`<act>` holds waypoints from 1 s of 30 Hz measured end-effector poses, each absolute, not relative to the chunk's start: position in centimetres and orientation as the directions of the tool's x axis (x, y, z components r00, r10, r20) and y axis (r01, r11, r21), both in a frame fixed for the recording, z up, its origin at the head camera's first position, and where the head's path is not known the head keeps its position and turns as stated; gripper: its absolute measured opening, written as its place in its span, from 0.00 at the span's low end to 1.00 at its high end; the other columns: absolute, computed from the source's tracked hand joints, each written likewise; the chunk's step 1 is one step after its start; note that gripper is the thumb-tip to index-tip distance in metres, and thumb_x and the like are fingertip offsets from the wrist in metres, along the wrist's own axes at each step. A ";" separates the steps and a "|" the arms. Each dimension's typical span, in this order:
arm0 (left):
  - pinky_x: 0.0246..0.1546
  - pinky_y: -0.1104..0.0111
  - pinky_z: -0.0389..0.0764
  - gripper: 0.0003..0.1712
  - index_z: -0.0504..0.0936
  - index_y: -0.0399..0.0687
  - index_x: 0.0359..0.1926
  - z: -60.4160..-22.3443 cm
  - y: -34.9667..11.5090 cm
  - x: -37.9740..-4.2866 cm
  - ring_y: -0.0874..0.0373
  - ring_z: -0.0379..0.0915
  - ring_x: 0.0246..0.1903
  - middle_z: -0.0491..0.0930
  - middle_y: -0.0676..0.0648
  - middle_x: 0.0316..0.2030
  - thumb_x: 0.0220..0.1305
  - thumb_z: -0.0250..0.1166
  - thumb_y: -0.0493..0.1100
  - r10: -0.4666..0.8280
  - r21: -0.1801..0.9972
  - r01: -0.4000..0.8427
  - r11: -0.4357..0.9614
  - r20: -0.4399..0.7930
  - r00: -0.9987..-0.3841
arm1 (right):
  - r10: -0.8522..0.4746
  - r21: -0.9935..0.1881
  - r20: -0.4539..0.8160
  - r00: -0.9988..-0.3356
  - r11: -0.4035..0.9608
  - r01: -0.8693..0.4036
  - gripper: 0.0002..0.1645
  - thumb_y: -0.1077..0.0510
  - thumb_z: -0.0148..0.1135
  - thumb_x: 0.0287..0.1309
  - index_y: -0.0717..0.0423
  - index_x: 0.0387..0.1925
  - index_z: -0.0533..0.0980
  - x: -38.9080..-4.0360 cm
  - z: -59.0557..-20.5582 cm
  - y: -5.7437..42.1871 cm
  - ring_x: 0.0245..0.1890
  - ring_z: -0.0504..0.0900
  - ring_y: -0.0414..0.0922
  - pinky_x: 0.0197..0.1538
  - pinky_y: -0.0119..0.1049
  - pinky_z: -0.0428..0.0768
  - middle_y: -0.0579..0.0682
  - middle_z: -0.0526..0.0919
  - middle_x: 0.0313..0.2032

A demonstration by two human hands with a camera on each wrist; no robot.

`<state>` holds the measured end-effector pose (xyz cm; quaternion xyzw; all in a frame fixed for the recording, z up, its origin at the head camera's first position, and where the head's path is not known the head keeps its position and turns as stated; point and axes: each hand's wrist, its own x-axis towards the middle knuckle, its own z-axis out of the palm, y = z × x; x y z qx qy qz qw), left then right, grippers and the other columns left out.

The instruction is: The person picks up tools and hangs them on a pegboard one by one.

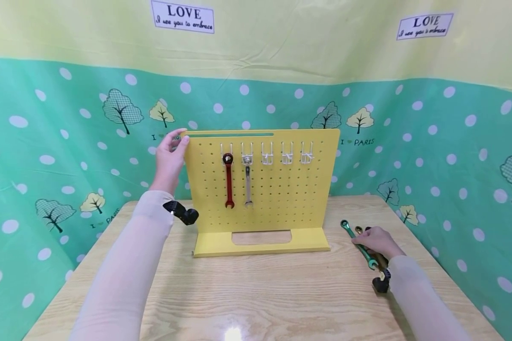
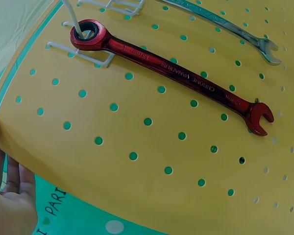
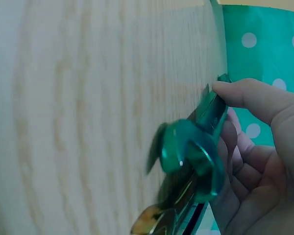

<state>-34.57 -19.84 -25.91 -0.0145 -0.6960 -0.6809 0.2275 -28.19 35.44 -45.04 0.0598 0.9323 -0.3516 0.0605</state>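
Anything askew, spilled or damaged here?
Nothing stands out: the red wrench and silver wrench hang nearly straight down on the yellow pegboard, the right hand pinches the green wrench, and no spill or damage shows.

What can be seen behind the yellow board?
Green curtain shows through the top slot and holes, and wooden table through the bottom opening. The yellow board covers the rest, so I cannot tell what else is there.

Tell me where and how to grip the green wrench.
Pinch the green wrench around mid-shaft from above, near where the right hand holds it: the shaft is slim and straight between two wider heads, and the ring end should stay free for a hook. A low approach from the right looks worse, since a gold-coloured wrench lies close there.
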 end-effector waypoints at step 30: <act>0.47 0.67 0.76 0.21 0.78 0.61 0.62 -26.0 -19.8 -34.6 0.58 0.72 0.47 0.74 0.50 0.52 0.71 0.61 0.54 -0.298 0.942 0.324 0.090 0.336 -0.893 | -0.034 -0.685 -0.141 -0.989 0.725 0.072 0.30 0.48 0.60 0.70 0.73 0.55 0.74 -27.3 -45.0 36.3 0.42 0.77 0.51 0.43 0.45 0.79 0.63 0.79 0.49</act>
